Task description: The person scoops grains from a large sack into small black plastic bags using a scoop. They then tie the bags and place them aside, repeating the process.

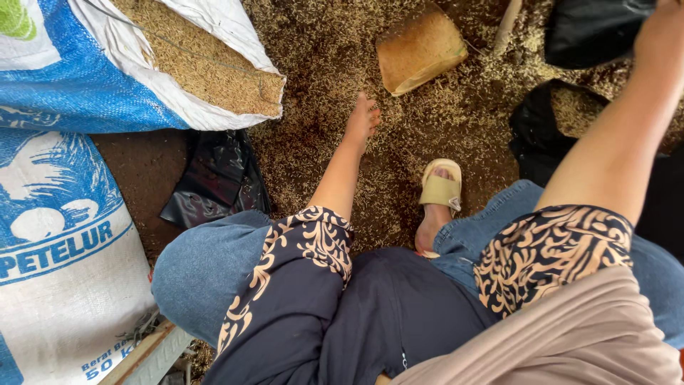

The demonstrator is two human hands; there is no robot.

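My left hand [362, 119] reaches down to the ground, fingers together and flat on the layer of loose grain husks [320, 64] spread over the brown floor. My right hand [659, 32] is stretched to the upper right and grips the edge of a black plastic bag [591, 28]; its fingers run out of the frame. Just beyond my left hand lies a woven scoop [417, 48] filled with grain.
An open white-and-blue woven sack [85, 78] full of grain lies at the upper left; a second closed sack [64, 257] is at the left. A crumpled black plastic sheet [217, 178] lies beside them. My sandalled foot [439, 196] rests in the middle. Another black bag [541, 135] sits right.
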